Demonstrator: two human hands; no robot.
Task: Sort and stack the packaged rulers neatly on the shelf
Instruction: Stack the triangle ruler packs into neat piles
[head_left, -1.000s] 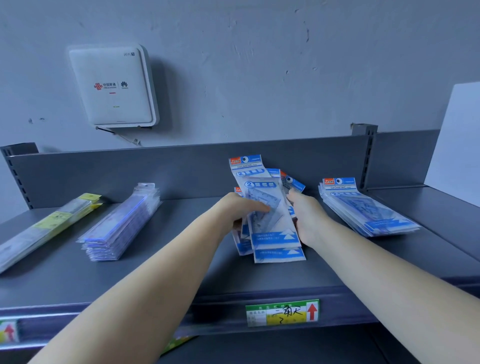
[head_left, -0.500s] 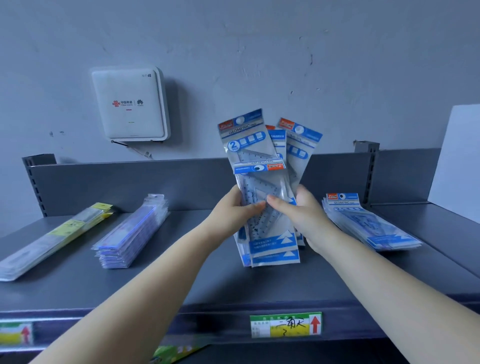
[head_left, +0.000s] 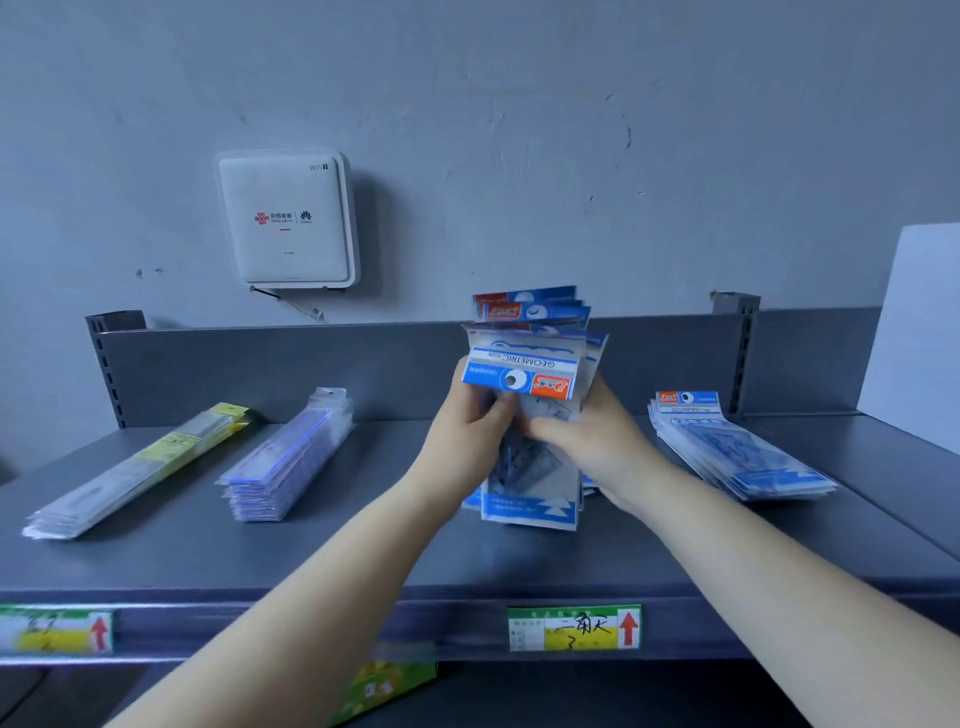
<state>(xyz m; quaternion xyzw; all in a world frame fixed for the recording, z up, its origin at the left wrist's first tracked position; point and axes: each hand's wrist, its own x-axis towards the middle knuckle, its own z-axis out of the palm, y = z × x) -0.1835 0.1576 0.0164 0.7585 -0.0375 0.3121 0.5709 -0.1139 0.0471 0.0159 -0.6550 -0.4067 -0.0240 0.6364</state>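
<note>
A grey wall (head_left: 519, 130) fills the far half of the scene, with a white router box (head_left: 287, 218) mounted on it at the left. Below it runs a dark grey metal shelf (head_left: 363, 551) with a low back panel (head_left: 260, 369). At the far right edge stands a white board (head_left: 914, 332).

On the shelf, at the far left, lies a long stack of yellow-labelled ruler packs (head_left: 135, 470), and just right of it a stack of blue-edged ruler packs (head_left: 293, 457). On the right lies a fanned pile of blue set-square packs (head_left: 732, 452).

In the middle, both hands hold a bundle of blue packs (head_left: 530, 415) upright, its lower edge at or just above the shelf. The front pack is turned upside down, its blue header reading "GEOMETRIC". The left hand (head_left: 472, 415) grips the bundle's left side, fingers curled round it. The right hand (head_left: 587, 441) holds the right side, its thumb pressed across the front.

On the near shelf lip are a price tag (head_left: 574, 627) with a red arrow and a blurred second tag (head_left: 54, 631) at the left.
</note>
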